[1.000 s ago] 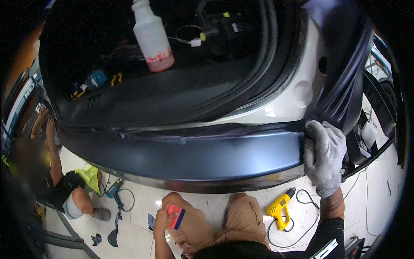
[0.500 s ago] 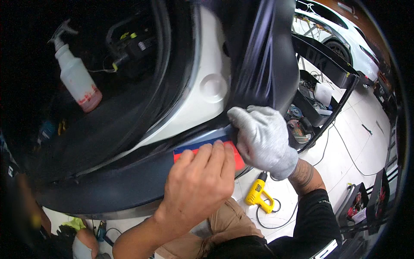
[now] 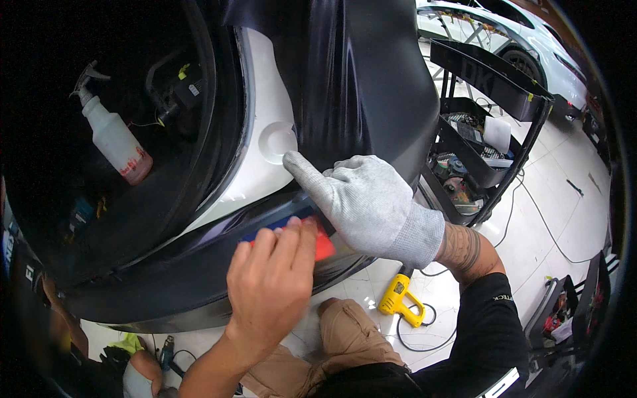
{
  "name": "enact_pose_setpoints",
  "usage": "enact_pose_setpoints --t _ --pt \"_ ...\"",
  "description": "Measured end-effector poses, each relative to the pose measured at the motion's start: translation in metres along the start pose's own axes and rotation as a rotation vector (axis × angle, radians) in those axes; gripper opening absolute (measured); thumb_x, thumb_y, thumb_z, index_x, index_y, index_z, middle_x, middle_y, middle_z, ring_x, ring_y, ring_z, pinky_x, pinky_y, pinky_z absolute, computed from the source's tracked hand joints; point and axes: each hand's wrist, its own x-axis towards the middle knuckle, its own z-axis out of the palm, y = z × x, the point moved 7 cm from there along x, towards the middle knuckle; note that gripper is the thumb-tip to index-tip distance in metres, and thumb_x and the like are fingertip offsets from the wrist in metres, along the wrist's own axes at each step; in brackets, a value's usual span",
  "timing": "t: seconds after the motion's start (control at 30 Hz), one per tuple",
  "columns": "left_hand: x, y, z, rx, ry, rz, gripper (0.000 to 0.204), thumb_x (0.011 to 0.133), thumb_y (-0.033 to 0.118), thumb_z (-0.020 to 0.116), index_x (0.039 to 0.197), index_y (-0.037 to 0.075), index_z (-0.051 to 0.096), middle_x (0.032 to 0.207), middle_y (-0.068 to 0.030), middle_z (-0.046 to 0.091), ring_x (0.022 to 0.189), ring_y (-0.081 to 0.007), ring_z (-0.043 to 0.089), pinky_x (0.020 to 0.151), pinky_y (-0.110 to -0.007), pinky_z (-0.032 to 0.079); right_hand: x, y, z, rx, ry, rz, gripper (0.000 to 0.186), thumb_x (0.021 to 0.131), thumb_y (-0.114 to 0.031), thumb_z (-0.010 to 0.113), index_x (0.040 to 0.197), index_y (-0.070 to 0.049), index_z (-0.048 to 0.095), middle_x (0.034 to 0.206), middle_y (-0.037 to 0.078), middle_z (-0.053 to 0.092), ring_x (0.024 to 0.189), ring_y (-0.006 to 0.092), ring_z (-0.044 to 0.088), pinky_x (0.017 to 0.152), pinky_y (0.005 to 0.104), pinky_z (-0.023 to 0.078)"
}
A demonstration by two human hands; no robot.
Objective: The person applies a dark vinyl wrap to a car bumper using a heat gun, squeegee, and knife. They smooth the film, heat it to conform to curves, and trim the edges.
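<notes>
My left hand (image 3: 269,278) presses a red squeegee (image 3: 322,247) with a blue edge onto the dark bumper strip (image 3: 152,275) along the bottom of a car's rear opening. Just above it, my right hand (image 3: 358,205) in a grey knit glove has one digit stretched to the white body panel (image 3: 249,172) beside a round recess. Its other fingers curl at the loose, creased black film (image 3: 332,86); what they grip, if anything, is hidden. A spray bottle (image 3: 119,146) with pink liquid lies inside the dark opening at left.
A black tiered cart (image 3: 481,73) with tools stands at right, with a white car (image 3: 561,66) behind it. A yellow heat gun (image 3: 401,302) and cords lie on the tiled floor. A co-worker (image 3: 139,371) is at lower left, beside another heat gun (image 3: 168,355).
The view has swung rightward. My left hand brought the squeegee up onto the bumper, then shifted slightly leftward in view. My right hand moved up-left, one digit now extending onto the white panel.
</notes>
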Motion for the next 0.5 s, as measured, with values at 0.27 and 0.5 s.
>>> enact_pose_setpoints --t 0.27,0.5 --pt "0.017 -0.013 0.009 0.017 0.053 -0.019 0.024 0.079 0.01 0.061 0.1 0.001 0.068 0.097 -0.0051 0.065 0.076 -0.0183 0.056 0.06 -0.032 0.041 -0.001 0.007 0.0 -0.01 -0.148 0.123 0.077 0.081 -0.014 0.064 0.146 0.007 0.028 0.072 0.014 0.065 0.069 0.0289 0.068 0.069 0.0386 0.052" --pt "-0.004 -0.019 0.002 0.081 0.058 -0.118 0.028 0.08 0.01 0.058 0.106 0.004 0.068 0.093 -0.0044 0.066 0.078 -0.0174 0.057 0.061 -0.032 0.041 0.005 0.003 -0.003 -0.05 -0.075 0.08 0.081 0.079 -0.012 0.06 0.147 0.009 0.022 0.068 0.017 0.066 0.063 0.0289 0.068 0.061 0.0394 0.055"
